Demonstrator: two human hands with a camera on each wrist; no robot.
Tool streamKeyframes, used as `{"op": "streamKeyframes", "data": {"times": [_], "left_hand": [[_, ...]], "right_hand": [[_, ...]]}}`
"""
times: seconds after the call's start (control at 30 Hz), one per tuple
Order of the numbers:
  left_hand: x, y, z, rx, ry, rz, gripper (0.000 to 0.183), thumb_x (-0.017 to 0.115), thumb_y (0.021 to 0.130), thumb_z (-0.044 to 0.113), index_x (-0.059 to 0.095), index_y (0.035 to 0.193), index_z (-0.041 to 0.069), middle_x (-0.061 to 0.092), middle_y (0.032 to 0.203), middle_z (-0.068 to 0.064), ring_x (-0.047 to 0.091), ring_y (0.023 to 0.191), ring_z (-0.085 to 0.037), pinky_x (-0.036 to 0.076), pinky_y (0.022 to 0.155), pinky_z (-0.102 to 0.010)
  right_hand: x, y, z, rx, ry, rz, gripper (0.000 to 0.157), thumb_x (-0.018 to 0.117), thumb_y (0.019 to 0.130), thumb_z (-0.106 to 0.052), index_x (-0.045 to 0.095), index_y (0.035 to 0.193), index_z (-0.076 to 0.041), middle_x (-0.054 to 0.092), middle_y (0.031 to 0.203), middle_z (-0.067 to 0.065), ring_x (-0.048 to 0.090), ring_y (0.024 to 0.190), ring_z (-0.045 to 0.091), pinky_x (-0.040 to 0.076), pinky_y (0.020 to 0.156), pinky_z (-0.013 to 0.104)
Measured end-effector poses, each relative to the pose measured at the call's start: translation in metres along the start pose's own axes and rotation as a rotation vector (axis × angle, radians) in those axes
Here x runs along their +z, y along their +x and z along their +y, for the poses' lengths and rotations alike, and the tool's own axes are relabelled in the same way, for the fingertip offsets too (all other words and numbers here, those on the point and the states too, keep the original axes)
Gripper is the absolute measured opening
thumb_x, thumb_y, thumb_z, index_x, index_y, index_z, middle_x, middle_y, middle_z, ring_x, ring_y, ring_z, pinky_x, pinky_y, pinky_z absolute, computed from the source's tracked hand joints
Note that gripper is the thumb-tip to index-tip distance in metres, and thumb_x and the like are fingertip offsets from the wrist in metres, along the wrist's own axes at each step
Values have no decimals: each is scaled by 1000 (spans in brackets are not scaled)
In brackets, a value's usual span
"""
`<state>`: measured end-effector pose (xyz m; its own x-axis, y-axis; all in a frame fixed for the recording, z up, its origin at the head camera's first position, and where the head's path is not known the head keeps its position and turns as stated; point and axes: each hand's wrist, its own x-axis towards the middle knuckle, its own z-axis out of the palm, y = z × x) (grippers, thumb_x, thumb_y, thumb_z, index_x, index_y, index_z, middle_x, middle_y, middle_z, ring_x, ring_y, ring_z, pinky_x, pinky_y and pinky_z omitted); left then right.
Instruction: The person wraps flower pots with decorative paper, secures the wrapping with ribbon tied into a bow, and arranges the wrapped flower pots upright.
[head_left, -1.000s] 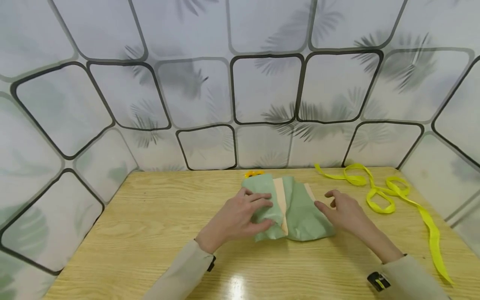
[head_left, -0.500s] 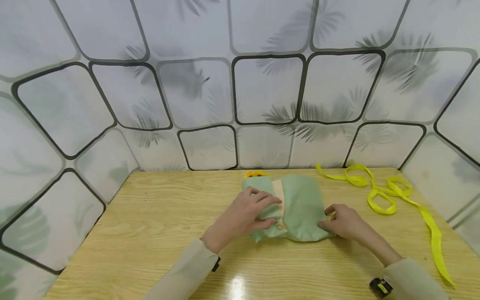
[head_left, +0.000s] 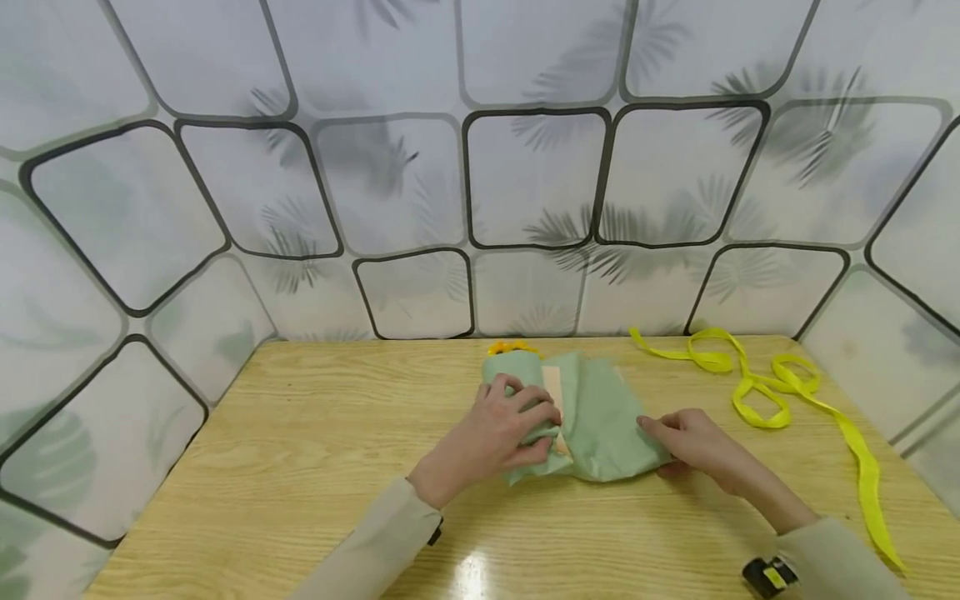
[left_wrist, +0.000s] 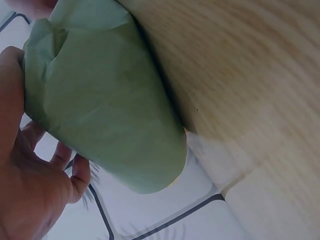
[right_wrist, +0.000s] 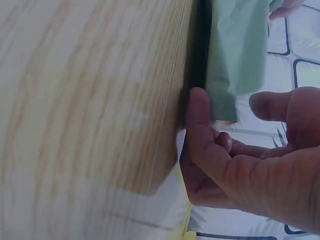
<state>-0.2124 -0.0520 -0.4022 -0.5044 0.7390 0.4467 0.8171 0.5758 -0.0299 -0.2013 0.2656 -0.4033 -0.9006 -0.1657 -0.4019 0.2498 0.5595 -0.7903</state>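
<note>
A sheet of pale green wrapping paper (head_left: 603,417), with a cream strip (head_left: 553,387) along a fold, lies on the table. Its left part forms a roll, and yellow-orange flowers (head_left: 512,347) with dark centres peek out at the far end. My left hand (head_left: 498,429) grips this roll, fingers bent over the top and thumb on the near side. The left wrist view shows the green roll (left_wrist: 110,110) from its side. At the paper's right corner my right hand (head_left: 697,446) holds the edge, thumb above and fingers below. What the roll encloses is hidden.
A loose yellow ribbon (head_left: 761,412) trails in loops over the right side of the wooden table (head_left: 315,450). Patterned cloth walls (head_left: 416,292) stand along the back and both sides.
My right hand moved down to the paper's right corner and now lifts it slightly. My left hand shifted a little rightward, its fingers bending further over the roll.
</note>
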Motion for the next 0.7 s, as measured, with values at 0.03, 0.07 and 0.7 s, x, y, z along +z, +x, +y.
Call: {"op": "streamKeyframes", "data": {"times": [0.03,0.07,0.7], "left_hand": [[1,0,0,-5,-5,-5,14,57,105,34,64,115,31,64,123,11,56,120,-25,48,92,-44],[2,0,1,-6,-16,-9,14,56,105,33,64,115,29,64,123,10,55,123,-24,47,97,-46],[9,4,5,-1,-102,-99,32,39,106,23,67,118,30,64,125,13,46,141,-19,31,118,-60]], "right_hand": [[0,0,0,5,20,8,64,49,109,-40,48,138,17,60,124,23,65,94,15,62,73,33],[0,0,0,5,41,11,64,50,108,-40,46,138,17,59,123,22,65,92,15,62,73,33],[11,-7,-24,-117,256,98,58,51,106,-21,32,152,9,65,124,11,66,94,9,60,77,35]]}}
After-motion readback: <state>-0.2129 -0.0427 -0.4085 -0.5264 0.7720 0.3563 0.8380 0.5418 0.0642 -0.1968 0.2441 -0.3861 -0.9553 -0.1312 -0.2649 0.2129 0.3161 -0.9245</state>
